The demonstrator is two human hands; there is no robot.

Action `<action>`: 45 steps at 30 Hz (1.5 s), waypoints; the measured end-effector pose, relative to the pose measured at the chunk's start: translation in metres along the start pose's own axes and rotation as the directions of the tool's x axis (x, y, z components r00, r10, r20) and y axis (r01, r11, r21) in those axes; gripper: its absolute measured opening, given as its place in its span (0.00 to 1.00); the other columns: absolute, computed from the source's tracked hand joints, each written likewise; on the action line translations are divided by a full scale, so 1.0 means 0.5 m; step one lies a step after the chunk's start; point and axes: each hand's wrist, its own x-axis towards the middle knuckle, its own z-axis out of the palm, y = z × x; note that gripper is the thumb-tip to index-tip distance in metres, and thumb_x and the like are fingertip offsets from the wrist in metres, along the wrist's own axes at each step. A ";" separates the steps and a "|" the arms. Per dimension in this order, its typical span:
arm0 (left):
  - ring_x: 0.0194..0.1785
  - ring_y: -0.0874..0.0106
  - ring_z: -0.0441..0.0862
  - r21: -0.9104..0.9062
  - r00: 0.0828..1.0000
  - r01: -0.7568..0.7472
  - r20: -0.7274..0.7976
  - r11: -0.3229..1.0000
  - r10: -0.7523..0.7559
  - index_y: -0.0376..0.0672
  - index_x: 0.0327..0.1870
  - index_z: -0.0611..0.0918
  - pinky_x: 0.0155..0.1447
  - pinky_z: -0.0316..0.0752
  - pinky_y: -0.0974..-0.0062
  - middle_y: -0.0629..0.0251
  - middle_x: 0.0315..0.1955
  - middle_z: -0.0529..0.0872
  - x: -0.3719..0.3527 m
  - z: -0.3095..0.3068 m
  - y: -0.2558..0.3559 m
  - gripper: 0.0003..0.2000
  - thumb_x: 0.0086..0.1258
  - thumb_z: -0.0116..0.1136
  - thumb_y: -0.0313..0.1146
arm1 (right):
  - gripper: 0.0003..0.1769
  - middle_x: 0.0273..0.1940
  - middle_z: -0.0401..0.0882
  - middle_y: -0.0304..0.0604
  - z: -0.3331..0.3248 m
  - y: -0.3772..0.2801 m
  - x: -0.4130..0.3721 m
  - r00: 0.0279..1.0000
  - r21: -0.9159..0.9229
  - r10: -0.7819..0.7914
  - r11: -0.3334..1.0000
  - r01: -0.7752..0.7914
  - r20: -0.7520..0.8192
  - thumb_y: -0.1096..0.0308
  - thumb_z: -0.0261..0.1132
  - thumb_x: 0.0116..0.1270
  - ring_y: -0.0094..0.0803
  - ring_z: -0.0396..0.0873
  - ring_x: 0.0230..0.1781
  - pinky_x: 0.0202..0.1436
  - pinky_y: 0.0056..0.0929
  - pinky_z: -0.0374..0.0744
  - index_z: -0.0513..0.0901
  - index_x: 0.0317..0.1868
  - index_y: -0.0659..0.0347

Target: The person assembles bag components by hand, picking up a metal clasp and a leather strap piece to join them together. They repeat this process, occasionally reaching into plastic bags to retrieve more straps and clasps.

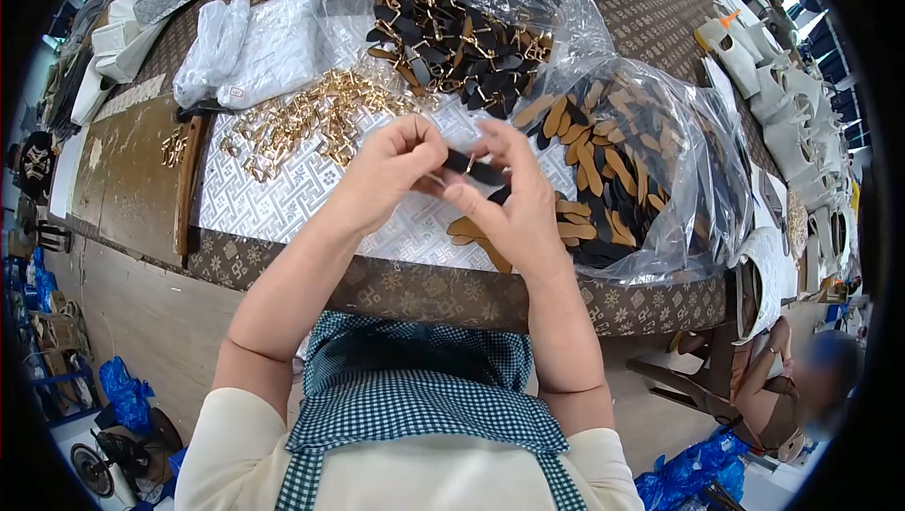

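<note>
Above the patterned white sheet (273, 205), my left hand (401, 167) pinches one end of a black strap piece (474, 168). A small gold ring sits around the middle of the strap. The fingers of my right hand (509, 181) are curled round the strap's other end and slightly blurred. Left of my hands lies a heap of gold metal hardware (330, 115). Black straps with gold clasps (452, 44) are piled beyond them. To the right, loose tan and black strap pieces (603, 167) spill from a clear plastic bag (702, 181).
A wooden board (132, 176) with a raised edge lies at the left. White plastic packets (273, 44) rest at the back left. White bags (801, 134) line the right side. A person (764, 393) sits at the lower right, near blue plastic bags (693, 473).
</note>
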 end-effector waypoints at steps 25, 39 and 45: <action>0.36 0.71 0.82 0.933 0.919 -0.016 -0.127 0.358 0.373 0.41 0.43 0.85 0.41 0.78 0.74 0.66 0.40 0.80 -0.080 -0.134 -0.004 0.09 0.64 0.68 0.30 | 0.09 0.34 0.85 0.47 -0.039 0.005 -0.011 0.951 -0.175 0.211 0.969 -0.174 0.225 0.68 0.68 0.64 0.36 0.83 0.33 0.37 0.32 0.79 0.85 0.41 0.64; 0.36 0.68 0.84 0.853 0.912 0.035 -0.240 0.520 0.334 0.39 0.38 0.78 0.39 0.78 0.70 0.62 0.38 0.80 -0.082 -0.133 0.012 0.07 0.68 0.64 0.29 | 0.12 0.34 0.84 0.45 -0.011 -0.006 -0.010 0.991 -0.025 0.014 1.000 -0.011 0.130 0.64 0.65 0.71 0.32 0.82 0.32 0.36 0.28 0.77 0.86 0.46 0.64; 0.42 0.72 0.85 0.051 0.944 -0.208 -0.252 0.977 0.214 0.38 0.49 0.75 0.44 0.82 0.74 0.66 0.39 0.81 -0.057 -0.067 0.026 0.08 0.71 0.53 0.22 | 0.12 0.37 0.80 0.34 0.003 -0.011 -0.013 0.963 0.263 0.122 0.947 -0.185 0.239 0.72 0.62 0.69 0.18 0.75 0.33 0.37 0.19 0.75 0.82 0.50 0.67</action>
